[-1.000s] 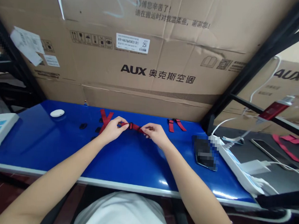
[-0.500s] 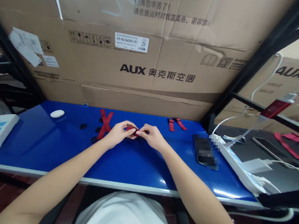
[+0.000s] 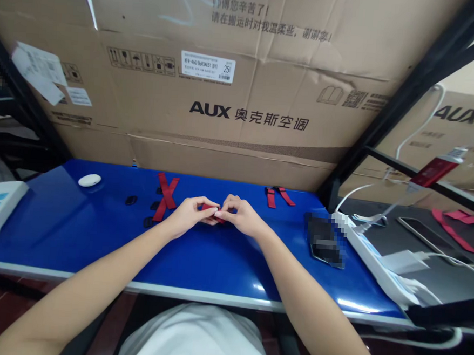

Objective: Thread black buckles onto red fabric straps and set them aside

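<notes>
Both hands meet above the middle of the blue table [image 3: 95, 232], with a short red strap [image 3: 208, 207] pinched between them. My left hand [image 3: 189, 215] is closed on the strap from the left, thumb on top. From the right, my right hand [image 3: 238, 214] closes thumb and fingers on its other end. A dark piece, perhaps a buckle, shows at the fingertips, but most of it is hidden. Left of my hands lie crossed red straps [image 3: 166, 197] with black buckles [image 3: 148, 222] beside them. Two finished-looking red straps with black buckles [image 3: 271, 197] lie at the back right.
A loose black buckle [image 3: 130, 200] and a white round object [image 3: 89, 180] lie at the left. A dark phone-like object [image 3: 325, 240] and a white power strip [image 3: 377, 263] sit at the right. A large cardboard box [image 3: 238, 156] stands behind the table.
The fingertips have drawn closer together over the red strap, and my right thumb has shifted slightly. The loose straps and buckles stay in place on the table.
</notes>
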Motion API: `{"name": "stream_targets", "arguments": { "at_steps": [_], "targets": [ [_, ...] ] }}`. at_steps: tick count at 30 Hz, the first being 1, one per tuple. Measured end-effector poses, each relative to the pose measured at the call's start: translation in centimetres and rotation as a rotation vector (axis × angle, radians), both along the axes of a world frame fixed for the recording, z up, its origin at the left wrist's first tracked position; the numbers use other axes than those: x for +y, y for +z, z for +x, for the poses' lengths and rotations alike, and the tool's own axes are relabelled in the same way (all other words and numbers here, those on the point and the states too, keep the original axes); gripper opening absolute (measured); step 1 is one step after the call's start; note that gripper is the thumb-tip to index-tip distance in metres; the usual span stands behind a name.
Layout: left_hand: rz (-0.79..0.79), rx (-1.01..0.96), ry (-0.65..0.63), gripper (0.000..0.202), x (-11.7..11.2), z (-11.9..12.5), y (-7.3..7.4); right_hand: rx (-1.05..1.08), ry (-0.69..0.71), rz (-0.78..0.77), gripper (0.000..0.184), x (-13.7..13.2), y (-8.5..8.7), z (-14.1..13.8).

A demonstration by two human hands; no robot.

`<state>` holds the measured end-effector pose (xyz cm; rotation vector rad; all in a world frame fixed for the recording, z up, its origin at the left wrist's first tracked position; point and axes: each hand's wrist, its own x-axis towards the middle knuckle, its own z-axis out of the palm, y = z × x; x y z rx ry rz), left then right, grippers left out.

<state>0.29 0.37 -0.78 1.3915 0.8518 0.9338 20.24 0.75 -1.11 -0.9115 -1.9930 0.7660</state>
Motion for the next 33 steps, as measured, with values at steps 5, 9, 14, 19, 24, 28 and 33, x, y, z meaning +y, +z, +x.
{"name": "stream_targets", "arguments": {
  "at_steps": [5, 9, 14, 19, 24, 28, 33],
  "targets": [
    [0.026, 0.022, -0.01, 0.047, 0.1, -0.2, 0.0, -0.111, 0.059, 0.03, 0.013, 0.1, 0.0, 0.9],
    [0.071, 0.07, -0.052, 0.044, 0.0, -0.3, -0.1, -0.176, 0.089, 0.022, 0.011, 0.0, 0.3, 1.4],
    [0.124, 0.138, -0.12, 0.041, 0.2, -0.3, -0.5, -0.245, 0.109, 0.041, 0.009, -0.4, 0.9, 1.4],
    [0.051, 0.075, -0.092, 0.044, 0.3, -0.2, -0.6, -0.12, 0.004, 0.026, 0.012, -0.1, 0.4, 0.7],
    [0.03, -0.021, -0.083, 0.056, 0.4, -0.3, -0.4, 0.134, -0.032, -0.177, 0.014, 0.2, -0.3, 0.2],
    [0.109, 0.049, -0.067, 0.051, 0.7, -0.3, -0.9, 0.188, -0.041, -0.284, 0.016, 0.2, -0.8, 0.0],
    [0.182, 0.107, -0.036, 0.045, 0.8, -0.1, -1.1, 0.224, -0.109, -0.357, 0.024, 0.2, -1.0, -0.3]
  ]
}}
